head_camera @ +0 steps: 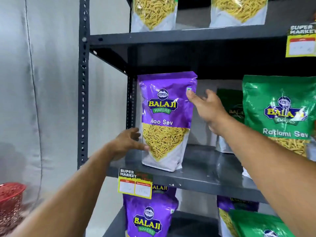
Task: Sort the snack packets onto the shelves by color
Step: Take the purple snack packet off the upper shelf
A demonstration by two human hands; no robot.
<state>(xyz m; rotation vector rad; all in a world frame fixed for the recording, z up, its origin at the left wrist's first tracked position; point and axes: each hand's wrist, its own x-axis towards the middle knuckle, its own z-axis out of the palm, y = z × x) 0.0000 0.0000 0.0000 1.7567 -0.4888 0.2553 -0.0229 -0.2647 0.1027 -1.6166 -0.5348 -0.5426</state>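
A purple Aloo Sev packet [164, 117] stands upright at the left end of the middle shelf [205, 170]. My left hand [126, 142] grips its lower left edge, thumb across the front. My right hand [206, 106] is at the packet's upper right corner, one fingertip touching the front and the other fingers spread apart. A green Ratlami Sev packet [277, 113] stands at the right end of the same shelf, with another green packet [230, 106] further back. On the shelf below are two purple packets [148, 216] [227, 204] and a green one [256, 224].
The top shelf holds two packets [153, 12] [239, 11] whose tops are cut off. Yellow price labels [135, 185] [301, 41] hang on the shelf edges. The rack's dark upright post [83, 82] is at the left, and a red mesh basket [10, 194] sits low left.
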